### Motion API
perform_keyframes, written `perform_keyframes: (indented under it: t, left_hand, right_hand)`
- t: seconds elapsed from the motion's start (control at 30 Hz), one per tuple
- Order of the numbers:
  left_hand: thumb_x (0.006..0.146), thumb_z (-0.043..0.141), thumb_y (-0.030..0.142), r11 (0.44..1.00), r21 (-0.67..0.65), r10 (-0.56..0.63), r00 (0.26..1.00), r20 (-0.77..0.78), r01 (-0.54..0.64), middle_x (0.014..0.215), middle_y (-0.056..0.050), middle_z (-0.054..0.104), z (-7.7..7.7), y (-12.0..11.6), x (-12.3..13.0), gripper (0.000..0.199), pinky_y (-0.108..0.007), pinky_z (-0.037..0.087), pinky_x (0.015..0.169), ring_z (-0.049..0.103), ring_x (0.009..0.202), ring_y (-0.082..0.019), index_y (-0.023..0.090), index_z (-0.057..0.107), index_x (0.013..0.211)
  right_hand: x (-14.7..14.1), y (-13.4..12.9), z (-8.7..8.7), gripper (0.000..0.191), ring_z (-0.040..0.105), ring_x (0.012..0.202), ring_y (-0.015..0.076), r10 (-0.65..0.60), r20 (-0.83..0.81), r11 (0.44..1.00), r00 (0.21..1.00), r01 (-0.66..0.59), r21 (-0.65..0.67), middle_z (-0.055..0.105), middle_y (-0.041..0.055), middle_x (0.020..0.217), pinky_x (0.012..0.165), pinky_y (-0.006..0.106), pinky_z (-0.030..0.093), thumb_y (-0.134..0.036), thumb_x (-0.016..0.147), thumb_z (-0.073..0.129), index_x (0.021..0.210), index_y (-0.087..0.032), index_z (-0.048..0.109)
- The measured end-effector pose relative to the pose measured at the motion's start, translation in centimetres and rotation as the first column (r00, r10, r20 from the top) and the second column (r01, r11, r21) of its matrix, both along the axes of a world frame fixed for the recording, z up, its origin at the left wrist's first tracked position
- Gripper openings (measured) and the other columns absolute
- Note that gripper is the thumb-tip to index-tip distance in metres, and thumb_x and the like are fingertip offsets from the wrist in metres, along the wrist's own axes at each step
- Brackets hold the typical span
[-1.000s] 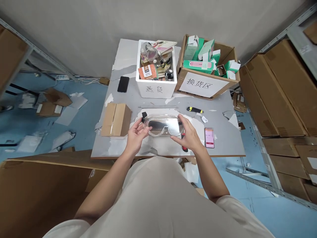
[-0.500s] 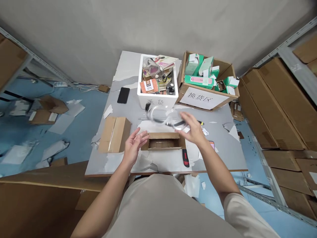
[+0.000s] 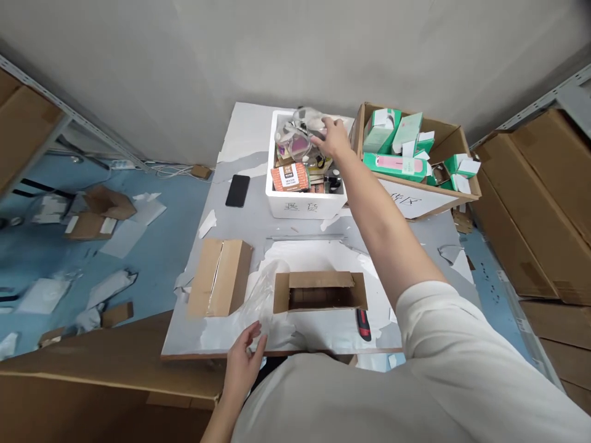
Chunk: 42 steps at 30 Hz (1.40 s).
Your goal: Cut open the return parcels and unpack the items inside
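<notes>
My right hand reaches over the white foam box, its fingers closed on clear safety goggles. These lie on top of the box's contents, against another pair of clear goggles. An orange-and-white packet rests at the box's front. Down by the table's front edge, my left hand is open and holds nothing, fingers loosely curved. Just beyond it lies a crumpled clear plastic bag. Beside that, an open cardboard box stands with its flaps up.
A closed carton and a black phone lie on the left of the table. A red-and-black utility knife sits at the front right. Behind my right arm is a cardboard box with green packages. Shelves with cartons flank the table.
My right hand has carried the goggles from above the open cardboard box up and back to the foam box. My left hand has dropped back toward the table's front edge.
</notes>
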State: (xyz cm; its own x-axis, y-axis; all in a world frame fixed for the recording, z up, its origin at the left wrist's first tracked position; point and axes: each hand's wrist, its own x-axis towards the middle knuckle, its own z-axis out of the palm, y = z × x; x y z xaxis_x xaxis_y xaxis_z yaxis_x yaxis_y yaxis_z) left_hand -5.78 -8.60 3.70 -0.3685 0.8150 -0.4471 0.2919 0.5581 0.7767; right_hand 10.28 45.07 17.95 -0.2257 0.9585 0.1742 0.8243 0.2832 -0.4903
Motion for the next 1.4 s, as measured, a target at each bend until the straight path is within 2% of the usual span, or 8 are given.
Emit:
perform_keyframes:
  t: [0.27,0.43,0.53,0.63,0.77,0.93,1.17,1.4]
  left_hand:
    - [0.084,0.052,0.052,0.946,-0.049,-0.323,0.925,-0.202,0.319,0.132,-0.019,0.058,-1.0,2.3,-0.5,0.06,-0.048,0.048,0.098,0.061,0.115,-0.032,0.013,0.051,0.13]
    - [0.076,0.064,0.047,0.814,-0.129,-0.579,0.774,-0.258,0.566,0.141,-0.024,0.049,-2.5,4.9,-0.7,0.074,-0.049,0.035,0.111,0.044,0.134,-0.037,0.006,0.046,0.136]
    - [0.07,0.071,0.043,0.757,-0.166,-0.653,0.716,-0.249,0.632,0.14,-0.023,0.05,-3.4,5.8,-0.2,0.077,-0.048,0.035,0.11,0.044,0.133,-0.038,0.008,0.048,0.134]
    - [0.073,0.068,0.044,0.798,-0.093,-0.601,0.775,-0.195,0.595,0.13,-0.017,0.058,-4.5,6.4,1.1,0.067,-0.045,0.042,0.103,0.053,0.123,-0.033,0.015,0.051,0.131]
    - [0.074,0.066,0.041,0.903,-0.083,-0.428,0.898,-0.1,0.422,0.107,-0.013,0.069,-7.0,6.8,3.3,0.045,-0.042,0.048,0.092,0.062,0.108,-0.031,0.016,0.063,0.111]
    - [0.081,0.056,0.04,0.921,-0.062,-0.388,0.918,-0.086,0.384,0.107,-0.015,0.07,-8.2,6.6,4.9,0.036,-0.039,0.05,0.087,0.065,0.103,-0.028,0.013,0.063,0.103]
    - [0.081,0.058,0.044,0.907,0.077,-0.41,0.909,-0.073,0.415,0.125,-0.017,0.061,-5.9,4.6,5.1,0.06,-0.041,0.051,0.089,0.061,0.11,-0.028,0.013,0.049,0.132]
    - [0.079,0.063,0.047,0.878,-0.008,-0.455,0.83,-0.323,0.478,0.139,-0.022,0.048,-4.9,3.7,4.2,0.066,-0.049,0.032,0.111,0.042,0.133,-0.036,0.01,0.051,0.132]
  right_hand:
    - [2.8,-1.2,1.3,0.091,0.009,0.146,0.0437,0.155,0.037,0.984,0.987,-0.157,0.078,0.017,0.0201,0.157,0.115,0.057,0.013,-0.056,0.085,0.053,0.153,-0.007,0.018]
    - [11.8,-12.3,1.4,0.077,0.024,0.146,0.0341,0.317,-0.004,0.92,0.948,-0.306,0.246,0.029,0.0148,0.156,0.116,0.052,0.025,-0.049,0.088,0.057,0.15,-0.014,0.028]
    - [18.8,-23.3,-4.0,0.058,0.058,0.119,0.0282,0.041,-0.232,0.996,0.972,-0.022,0.084,0.051,0.0141,0.139,0.1,0.049,0.048,-0.044,0.087,0.055,0.139,-0.02,0.044]
    - [22.7,-34.1,-12.0,0.051,0.067,0.095,0.0239,-0.35,-0.357,0.93,0.866,0.275,-0.245,0.062,0.0151,0.12,0.089,0.049,0.054,-0.037,0.082,0.055,0.129,-0.017,0.051]
    - [20.7,-42.6,-20.0,0.066,0.063,0.107,0.024,-0.351,-0.367,0.796,0.862,0.068,-0.602,0.059,0.0126,0.127,0.09,0.044,0.054,-0.031,0.068,0.067,0.131,-0.02,0.049]
    - [16.3,-44.1,-21.9,0.036,0.063,0.102,0.0271,-0.362,-0.308,0.766,0.88,0.093,-0.636,0.067,0.0155,0.109,0.093,0.046,0.05,-0.033,0.076,0.063,0.107,-0.015,0.06]
    - [17.7,-45.8,-19.9,0.061,0.06,0.101,0.0228,-0.344,-0.433,0.874,0.834,0.115,-0.473,0.059,0.0149,0.121,0.088,0.042,0.052,-0.05,0.079,0.06,0.128,-0.015,0.051]
    - [16.9,-44.7,-21.7,0.064,0.061,0.101,0.0239,-0.431,-0.326,0.756,0.842,0.139,-0.639,0.061,0.0137,0.121,0.092,0.041,0.051,-0.049,0.075,0.062,0.13,-0.015,0.055]
